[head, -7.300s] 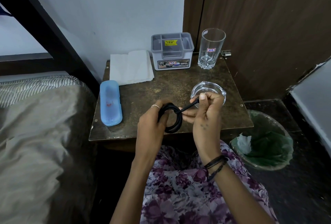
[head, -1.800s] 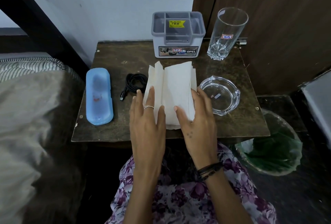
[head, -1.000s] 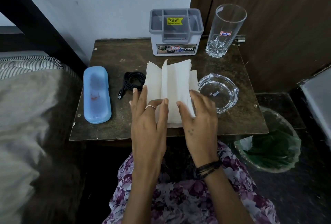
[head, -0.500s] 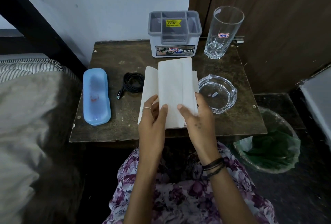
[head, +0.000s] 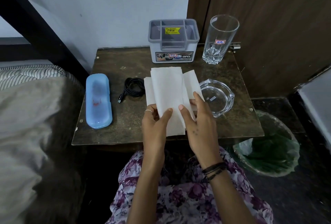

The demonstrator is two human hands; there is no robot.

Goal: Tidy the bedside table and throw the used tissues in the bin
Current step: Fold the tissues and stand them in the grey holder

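Observation:
White folded tissues are held up over the middle of the dark wooden bedside table. My left hand pinches their lower left edge between thumb and fingers. My right hand grips the lower right side, thumb on top and fingers behind the sheets. The bin, lined with a green bag, stands on the floor right of the table with a crumpled tissue inside.
On the table lie a blue plastic case at the left, a coiled black cable, a glass ashtray, a grey organiser box and a tall glass at the back. A bed is to the left.
The cable was coiled and laid on the table. The tissues went from lying under my flat hands to being lifted and gripped by both hands, folded narrower.

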